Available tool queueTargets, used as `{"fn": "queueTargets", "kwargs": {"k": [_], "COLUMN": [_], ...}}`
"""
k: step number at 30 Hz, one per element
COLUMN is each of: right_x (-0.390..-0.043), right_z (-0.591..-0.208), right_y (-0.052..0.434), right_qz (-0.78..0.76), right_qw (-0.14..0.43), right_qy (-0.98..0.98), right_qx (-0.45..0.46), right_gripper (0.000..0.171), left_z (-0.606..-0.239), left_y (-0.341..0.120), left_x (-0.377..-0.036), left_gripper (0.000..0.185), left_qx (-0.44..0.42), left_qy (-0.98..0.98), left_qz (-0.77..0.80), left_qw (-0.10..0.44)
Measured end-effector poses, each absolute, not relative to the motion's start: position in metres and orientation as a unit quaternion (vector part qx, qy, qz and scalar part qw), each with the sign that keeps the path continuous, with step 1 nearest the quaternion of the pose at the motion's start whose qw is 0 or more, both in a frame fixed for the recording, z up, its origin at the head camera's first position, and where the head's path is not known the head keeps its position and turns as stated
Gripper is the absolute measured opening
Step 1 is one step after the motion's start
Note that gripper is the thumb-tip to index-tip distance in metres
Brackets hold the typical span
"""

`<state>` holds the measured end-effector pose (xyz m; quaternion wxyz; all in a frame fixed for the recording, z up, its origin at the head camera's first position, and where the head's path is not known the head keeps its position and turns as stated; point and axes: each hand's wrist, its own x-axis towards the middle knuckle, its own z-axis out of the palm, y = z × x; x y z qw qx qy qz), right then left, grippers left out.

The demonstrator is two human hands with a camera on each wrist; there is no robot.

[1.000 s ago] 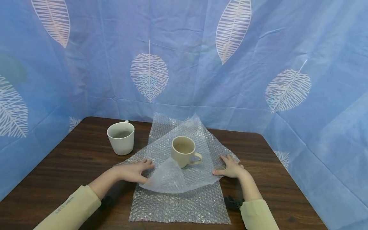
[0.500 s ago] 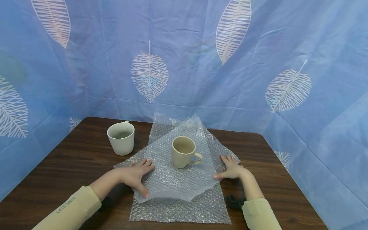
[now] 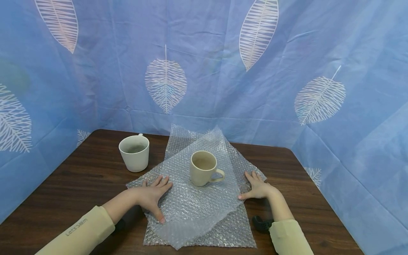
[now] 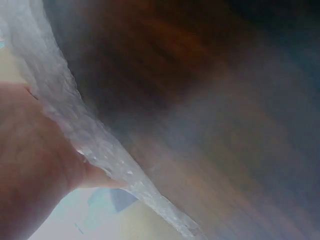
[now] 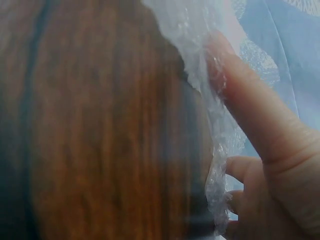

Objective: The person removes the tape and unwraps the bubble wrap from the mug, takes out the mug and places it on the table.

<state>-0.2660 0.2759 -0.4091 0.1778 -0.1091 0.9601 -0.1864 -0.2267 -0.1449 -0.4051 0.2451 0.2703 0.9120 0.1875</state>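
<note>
A beige mug (image 3: 200,172) stands upright on the upper of two overlapping bubble wrap sheets, its handle to the right. My left hand (image 3: 151,196) lies with fingers spread on the left part of the upper bubble wrap (image 3: 188,203). On the right side, my right hand (image 3: 258,187) touches the same sheet with fingers spread, thumb at its edge. The sheet's near corner lies flat over the lower bubble wrap (image 3: 229,233). In the left wrist view, the bubble wrap (image 4: 85,125) runs along the hand; the right wrist view shows fingers (image 5: 255,110) against the wrap's edge.
A white mug (image 3: 137,159) stands upright at the back left of the dark wooden table (image 3: 79,177), left of the wrap. A blue curtain (image 3: 204,71) with white leaf prints hangs behind the table and along both sides.
The upper sheet's near corner, folded up against the beige mug a second ago, has unfolded toward me and now lies flat. My left thumb has moved nearer to me; the right hand barely moved.
</note>
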Motion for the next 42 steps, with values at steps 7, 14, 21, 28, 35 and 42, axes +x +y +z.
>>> {"fn": "queueTargets", "kwargs": {"k": [7,14,21,28,35,42], "right_x": [-0.266,-0.266,-0.266,-0.268,-0.270,-0.269], "right_z": [-0.409,-0.410,-0.411,-0.414,-0.416,-0.416], "right_y": [0.276,0.276,0.275,0.275,0.276,0.275], "right_qz": [-0.186,-0.185,-0.186,-0.178,-0.182,-0.175], "right_qw": [0.174,0.175,0.174,0.173,0.171,0.171], "right_qy": [0.961,0.962,0.962,0.964,0.963,0.964], "right_qx": [-0.104,-0.100,-0.096,-0.096,-0.099,-0.101], "right_gripper": [0.120,0.121,0.120,0.121,0.119,0.116], "left_z": [-0.408,-0.405,-0.404,-0.401,-0.396,-0.391], "left_y": [-0.143,-0.138,-0.138,-0.139,-0.135,-0.129], "left_x": [-0.229,-0.226,-0.226,-0.228,-0.232,-0.242], "left_gripper": [0.128,0.126,0.126,0.119,0.105,0.098], "left_qx": [0.271,0.252,0.251,0.253,0.250,0.255], "left_qy": [0.911,0.920,0.921,0.919,0.923,0.920], "left_qz": [0.184,0.172,0.169,0.180,0.202,0.251], "left_qw": [0.252,0.245,0.244,0.242,0.213,0.161]}}
